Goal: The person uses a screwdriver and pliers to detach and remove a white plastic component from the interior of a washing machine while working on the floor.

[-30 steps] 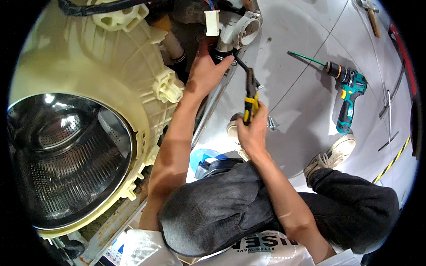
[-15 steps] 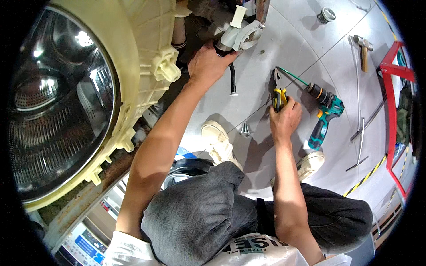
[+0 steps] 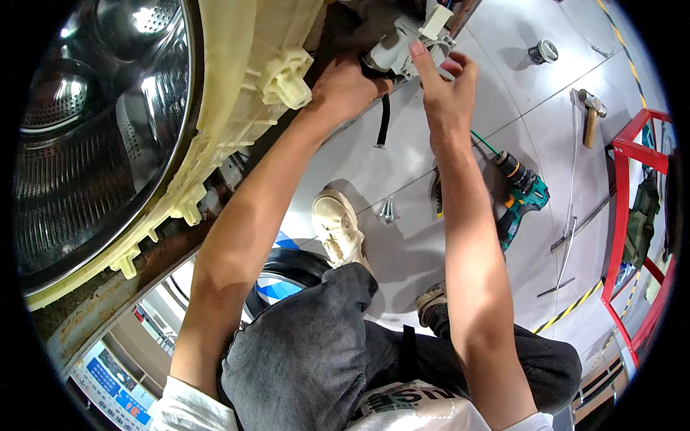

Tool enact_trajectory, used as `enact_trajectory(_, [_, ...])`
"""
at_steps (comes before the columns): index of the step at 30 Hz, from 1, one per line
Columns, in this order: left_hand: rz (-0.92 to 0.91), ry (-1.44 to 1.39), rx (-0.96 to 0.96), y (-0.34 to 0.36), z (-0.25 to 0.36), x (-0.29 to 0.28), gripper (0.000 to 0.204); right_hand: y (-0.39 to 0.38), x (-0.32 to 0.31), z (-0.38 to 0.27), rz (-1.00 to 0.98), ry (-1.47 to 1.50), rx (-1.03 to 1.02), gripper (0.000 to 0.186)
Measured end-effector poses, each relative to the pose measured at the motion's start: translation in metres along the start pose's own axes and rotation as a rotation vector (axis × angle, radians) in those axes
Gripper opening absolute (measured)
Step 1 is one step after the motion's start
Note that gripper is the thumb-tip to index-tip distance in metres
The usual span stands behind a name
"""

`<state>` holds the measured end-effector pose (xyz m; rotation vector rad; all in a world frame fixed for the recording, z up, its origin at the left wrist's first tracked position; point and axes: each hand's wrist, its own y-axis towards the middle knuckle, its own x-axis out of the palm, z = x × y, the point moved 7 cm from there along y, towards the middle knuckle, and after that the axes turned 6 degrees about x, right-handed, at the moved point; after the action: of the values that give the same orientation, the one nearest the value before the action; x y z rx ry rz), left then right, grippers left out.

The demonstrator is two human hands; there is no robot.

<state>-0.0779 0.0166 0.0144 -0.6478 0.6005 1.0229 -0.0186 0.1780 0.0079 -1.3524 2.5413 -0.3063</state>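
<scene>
At the washing machine's lower opening, a pale grey drain pump housing point(image 3: 392, 53) with a round ring mouth sits between my hands. My left hand point(image 3: 348, 90) is closed around its lower end, where a dark rubber hose joins; some of its fingers are hidden. A thin black tube point(image 3: 384, 122) hangs beside that hand. My right hand point(image 3: 449, 90) grips the housing's ring, thumb on top and fingers curled at the far side. Yellow-and-black pliers point(image 3: 438, 194) lie on the floor, mostly covered by my right forearm.
The cream tub point(image 3: 237, 93) with its steel drum fills the left. On the tiles lie several screws point(image 3: 388, 210), a green cordless drill point(image 3: 523, 192), a hammer point(image 3: 592, 118), a round cap point(image 3: 544, 52) and metal rods point(image 3: 573, 241). A red frame point(image 3: 619, 208) stands at right.
My right hand has let go of the pliers, leaving them on the floor, and moved up to the pump housing. My left hand keeps its hold. The view has shifted slightly.
</scene>
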Motion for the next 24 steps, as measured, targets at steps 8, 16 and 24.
enact_trajectory(8, [-0.035, 0.247, -0.167, -0.005, 0.002, 0.009, 0.057, 0.009, 0.017, 0.004, -0.063, -0.056, -0.072, 0.074])
enact_trajectory(16, [-0.064, 0.235, -0.052, 0.001, 0.003, 0.008, 0.061, 0.029, 0.024, 0.023, -0.354, 0.030, 0.157, 0.069])
enact_trajectory(24, [-0.126, 0.047, 0.082, -0.018, -0.002, 0.003, 0.053, 0.023, 0.009, 0.019, -0.142, -0.039, 0.134, 0.079])
